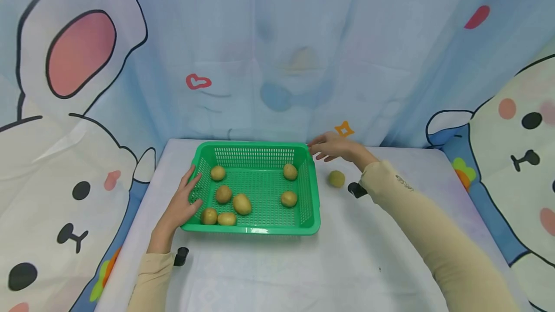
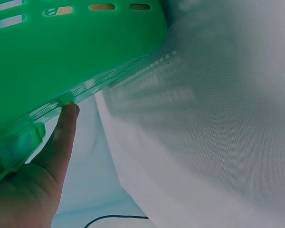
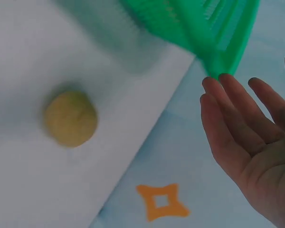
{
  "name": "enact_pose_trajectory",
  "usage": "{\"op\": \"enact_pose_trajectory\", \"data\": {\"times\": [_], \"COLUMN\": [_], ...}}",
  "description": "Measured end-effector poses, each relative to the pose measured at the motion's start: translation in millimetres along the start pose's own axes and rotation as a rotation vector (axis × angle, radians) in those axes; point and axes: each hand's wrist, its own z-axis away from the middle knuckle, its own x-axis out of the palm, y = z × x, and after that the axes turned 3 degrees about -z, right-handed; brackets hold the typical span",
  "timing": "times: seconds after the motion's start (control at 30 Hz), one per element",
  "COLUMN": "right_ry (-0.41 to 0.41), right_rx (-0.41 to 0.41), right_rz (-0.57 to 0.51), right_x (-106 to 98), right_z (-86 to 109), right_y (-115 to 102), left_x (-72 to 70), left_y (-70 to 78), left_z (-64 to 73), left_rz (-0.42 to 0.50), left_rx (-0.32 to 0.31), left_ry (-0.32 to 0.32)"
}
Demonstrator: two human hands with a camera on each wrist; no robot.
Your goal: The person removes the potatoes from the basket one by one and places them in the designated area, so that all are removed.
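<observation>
Beige sleeves (image 1: pixel 433 235) are reaching in from lower left and lower right. Left hand (image 1: pixel 179 206), left of centre, is spreading fairly straight fingers, touching the left rim of a green basket (image 1: pixel 286 230) sitting mid-frame on a white table (image 1: pixel 347 264). Seven potatoes (image 1: pixel 242 204) are lying inside. Loose potato (image 1: pixel 336 178) is resting just right of it. Right hand (image 1: pixel 334 146), relaxed and holding nothing, is hovering by the upper right corner, contact unclear. Printed curtain (image 1: pixel 208 23) is hanging behind

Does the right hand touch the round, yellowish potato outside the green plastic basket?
Apart: the right wrist view shows a clear gap between the right hand and potato.
</observation>
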Motion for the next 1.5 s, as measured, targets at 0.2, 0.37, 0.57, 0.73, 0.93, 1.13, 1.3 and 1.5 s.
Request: {"op": "enact_pose_trajectory", "data": {"times": [0.2,0.37,0.57,0.73,0.93,1.13,1.3,1.5], "right_ry": [-0.072,-0.09,-0.054,0.031,0.078,0.124,0.148,0.151], "right_rx": [-0.038,0.005,0.064,0.098,0.146,0.147,0.167,0.174], "right_rz": [0.004,-0.037,0.001,0.055,0.072,0.168,0.19,0.17], "right_x": [17,35,58,70,84,90,93,101], "right_z": [-16.6,-32.2,-49.9,-61.1,-72.9,-78.3,-81.2,-84.9], "right_y": [-28,-34,-32,-30,-26,-25,-22,-11], "left_x": [1.1,0.7,-0.7,-0.6,-1.0,-1.7,-2.0,0.5], "left_y": [1.8,2.9,0.4,-0.7,1.6,3.0,3.4,2.0], "left_z": [1.5,1.2,0.8,-0.8,1.6,1.7,0.3,0.9], "left_rz": [-0.001,0.001,-0.01,-0.02,-0.011,-0.006,-0.012,-0.015], "left_rx": [0.002,0.017,0.032,0.038,0.026,0.013,0.016,0.047], "left_ry": [0.0,0.001,0.007,0.015,0.016,0.014,0.015,0.027]}}
